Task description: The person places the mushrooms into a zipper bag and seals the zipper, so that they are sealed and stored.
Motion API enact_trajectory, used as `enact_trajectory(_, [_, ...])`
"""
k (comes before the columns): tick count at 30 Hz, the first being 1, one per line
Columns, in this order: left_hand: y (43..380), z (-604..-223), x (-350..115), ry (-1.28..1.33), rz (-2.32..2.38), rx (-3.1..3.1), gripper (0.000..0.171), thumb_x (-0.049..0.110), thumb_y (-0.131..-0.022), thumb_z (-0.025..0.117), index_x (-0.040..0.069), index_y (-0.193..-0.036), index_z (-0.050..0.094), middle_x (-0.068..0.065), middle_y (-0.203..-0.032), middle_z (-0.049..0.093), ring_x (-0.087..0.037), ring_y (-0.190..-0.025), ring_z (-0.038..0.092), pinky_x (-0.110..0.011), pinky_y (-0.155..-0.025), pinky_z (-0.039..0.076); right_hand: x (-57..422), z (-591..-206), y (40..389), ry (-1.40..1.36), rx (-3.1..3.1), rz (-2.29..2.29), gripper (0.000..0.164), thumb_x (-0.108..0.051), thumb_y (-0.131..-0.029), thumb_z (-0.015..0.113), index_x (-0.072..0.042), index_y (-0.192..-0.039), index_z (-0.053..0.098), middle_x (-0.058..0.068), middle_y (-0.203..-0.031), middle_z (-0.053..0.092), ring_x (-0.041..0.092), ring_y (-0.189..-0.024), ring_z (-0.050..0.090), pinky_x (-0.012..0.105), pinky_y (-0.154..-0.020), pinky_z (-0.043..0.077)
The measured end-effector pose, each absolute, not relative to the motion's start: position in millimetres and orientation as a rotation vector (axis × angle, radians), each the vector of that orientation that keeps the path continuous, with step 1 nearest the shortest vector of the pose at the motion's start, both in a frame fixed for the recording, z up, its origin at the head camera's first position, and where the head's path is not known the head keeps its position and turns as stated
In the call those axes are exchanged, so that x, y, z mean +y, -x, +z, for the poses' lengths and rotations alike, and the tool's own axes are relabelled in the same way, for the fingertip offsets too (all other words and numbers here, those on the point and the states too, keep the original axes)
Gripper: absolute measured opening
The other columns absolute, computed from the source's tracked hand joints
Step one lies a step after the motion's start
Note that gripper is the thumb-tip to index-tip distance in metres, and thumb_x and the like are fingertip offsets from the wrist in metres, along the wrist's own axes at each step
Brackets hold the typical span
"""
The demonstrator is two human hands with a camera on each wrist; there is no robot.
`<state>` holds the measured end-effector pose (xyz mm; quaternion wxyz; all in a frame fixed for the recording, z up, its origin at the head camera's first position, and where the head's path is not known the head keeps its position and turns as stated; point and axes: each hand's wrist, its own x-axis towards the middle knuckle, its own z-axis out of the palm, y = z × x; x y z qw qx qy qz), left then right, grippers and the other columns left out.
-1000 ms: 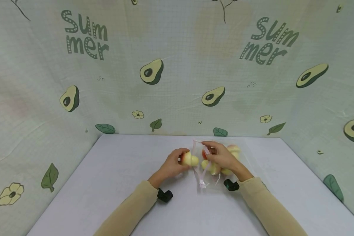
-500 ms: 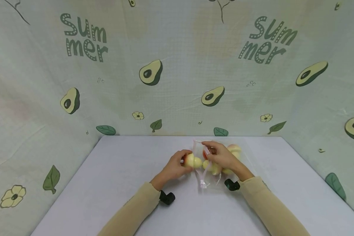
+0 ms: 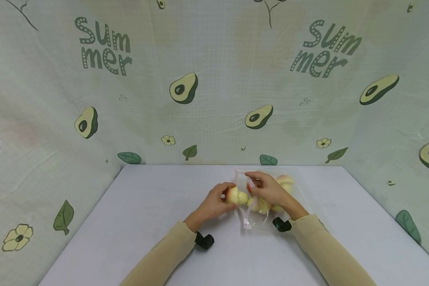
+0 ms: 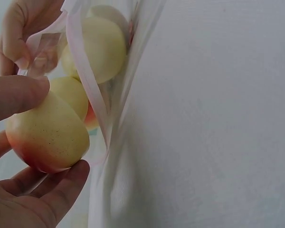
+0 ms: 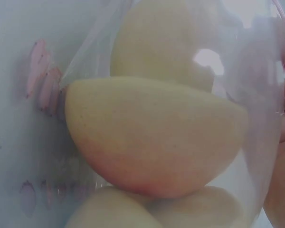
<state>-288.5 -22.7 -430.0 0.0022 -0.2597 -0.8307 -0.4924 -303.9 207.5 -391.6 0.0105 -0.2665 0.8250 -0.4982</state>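
Observation:
My left hand (image 3: 213, 201) holds a yellow piece with a red end and a smaller round knob (image 3: 232, 196), mushroom-like in outline. In the left wrist view, the thumb lies over this piece (image 4: 50, 133) and other fingers support it from below. Its knob is at the open mouth of a clear zip bag (image 3: 246, 222), whose pink zip strip (image 4: 81, 54) passes beside it. My right hand (image 3: 269, 190) pinches the bag's upper edge. Several similar pieces (image 3: 284, 181) lie inside the bag; the right wrist view shows one piece (image 5: 154, 135) close up through the plastic.
The bag lies on a white table (image 3: 157, 206). A cloth backdrop (image 3: 214, 119) printed with avocados and leaves stands behind and at both sides. Black wrist cameras sit at the left cuff (image 3: 204, 241) and right cuff (image 3: 281, 224).
My left hand has moved a little to the right, bringing the held piece's knob into the bag's mouth. My right hand stays nearly still on the bag's edge.

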Motion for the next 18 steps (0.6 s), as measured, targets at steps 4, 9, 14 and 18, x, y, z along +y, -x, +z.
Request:
enact_trajectory(4, [287.7,-430.1,-20.7,0.812,-1.532,-2.608,0.06,0.007,-0.076,0.079,0.012,-0.13,0.053,-0.006,-0.114,0.052,-0.018,-0.1,0.054,-0.026,-0.083,0.051,204.9,-388.6,300.3,0.843,2.583,-1.548,0.055,0.016,-0.079,0.052,0.013,-0.134,0.043,0.029,-0.09,0.057,0.016,-0.068,0.054,0.022,-0.055,0.045])
enact_trajectory(9, [286.9,-428.2,-20.8,0.816,-1.514,-2.607,0.06,0.009,-0.076,0.08,0.011,-0.13,0.054,-0.006,-0.113,0.052,-0.019,-0.1,0.055,-0.025,-0.082,0.051,204.8,-386.6,298.4,0.831,2.579,-1.55,0.055,0.015,-0.08,0.052,0.011,-0.134,0.044,0.03,-0.091,0.058,0.015,-0.069,0.055,0.021,-0.055,0.046])
enact_trajectory(14, [288.9,-425.7,-25.3,0.822,-1.507,-2.597,0.062,0.014,-0.076,0.081,0.011,-0.131,0.053,-0.005,-0.114,0.054,-0.02,-0.1,0.055,-0.026,-0.081,0.051,208.8,-391.3,303.4,0.835,2.569,-1.556,0.055,0.011,-0.081,0.054,0.01,-0.135,0.044,0.028,-0.094,0.058,0.015,-0.07,0.055,0.022,-0.056,0.047])
enact_trajectory(18, [291.5,-424.8,-28.6,0.854,-1.509,-2.583,0.06,0.013,-0.076,0.08,0.01,-0.131,0.054,-0.005,-0.113,0.054,-0.02,-0.1,0.057,-0.025,-0.08,0.051,208.3,-387.7,300.5,0.859,2.535,-1.582,0.055,0.011,-0.081,0.054,0.012,-0.135,0.043,0.028,-0.095,0.057,0.017,-0.071,0.056,0.024,-0.057,0.048])
